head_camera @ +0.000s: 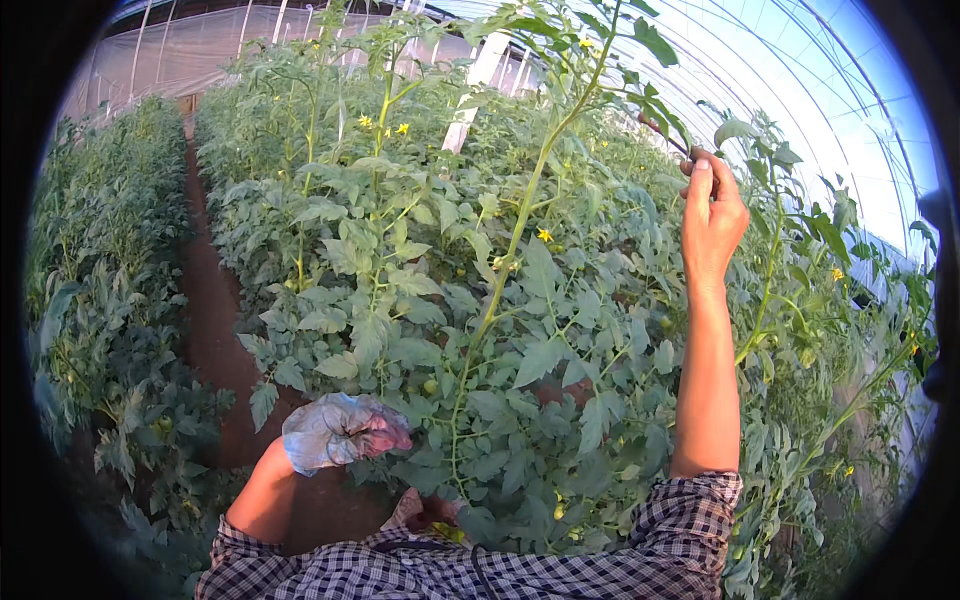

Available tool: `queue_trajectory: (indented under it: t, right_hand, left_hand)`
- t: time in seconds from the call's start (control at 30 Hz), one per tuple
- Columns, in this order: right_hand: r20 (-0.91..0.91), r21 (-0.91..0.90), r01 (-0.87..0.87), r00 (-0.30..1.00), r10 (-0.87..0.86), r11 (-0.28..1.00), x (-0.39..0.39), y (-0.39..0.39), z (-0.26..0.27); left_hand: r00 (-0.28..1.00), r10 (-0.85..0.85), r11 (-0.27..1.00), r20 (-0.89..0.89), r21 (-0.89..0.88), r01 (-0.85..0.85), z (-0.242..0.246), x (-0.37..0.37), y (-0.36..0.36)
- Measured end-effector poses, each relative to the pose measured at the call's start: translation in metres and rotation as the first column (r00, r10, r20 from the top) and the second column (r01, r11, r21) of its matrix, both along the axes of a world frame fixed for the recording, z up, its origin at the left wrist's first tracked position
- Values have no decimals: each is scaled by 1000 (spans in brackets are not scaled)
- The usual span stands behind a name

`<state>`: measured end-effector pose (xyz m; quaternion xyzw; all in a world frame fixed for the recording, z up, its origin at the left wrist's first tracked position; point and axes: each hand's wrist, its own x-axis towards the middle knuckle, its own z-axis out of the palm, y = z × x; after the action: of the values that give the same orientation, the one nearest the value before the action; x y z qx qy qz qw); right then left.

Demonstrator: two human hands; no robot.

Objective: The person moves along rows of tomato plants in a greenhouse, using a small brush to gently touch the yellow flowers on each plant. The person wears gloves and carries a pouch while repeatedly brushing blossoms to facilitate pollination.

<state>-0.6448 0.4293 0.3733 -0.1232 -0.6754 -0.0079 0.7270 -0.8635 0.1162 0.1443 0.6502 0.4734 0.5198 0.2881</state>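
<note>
My right hand (711,210) is raised at the right, with its fingertips pinched on a thin dark stick (666,135). The stick's far end looks reddish and thicker, and it points up and left beside tomato leaves (652,105). Low at the left, my left hand (346,435) is wrapped in a crumpled, bluish clear plastic covering, stained pink toward the fingertips. Its fingers are bunched, and whether they hold anything is hidden. Between my hands rises a tall tomato stem (517,232), leaning right, with a yellow flower (544,235) close by.
Dense tomato plants (367,300) fill the rows ahead. A bare soil path (214,322) runs away at the left. A pale post (476,90) stands among the plants. Curved greenhouse ribs (832,82) arch overhead at the right. Another tomato stem (769,277) rises right of my forearm.
</note>
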Motion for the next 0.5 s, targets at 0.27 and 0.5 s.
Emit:
queue_trajectory:
  t: [0.27, 0.5]
  right_hand:
    - [166, -102, 147, 978, -129, 984, 12, -79, -66]
    - [275, -100, 169, 952, -136, 981, -17, -120, -94]
  left_hand:
    - [941, -256, 963, -222, 25, 268, 2, -39, 35]
    - [852, -464, 882, -243, -42, 469, 1, -60, 58]
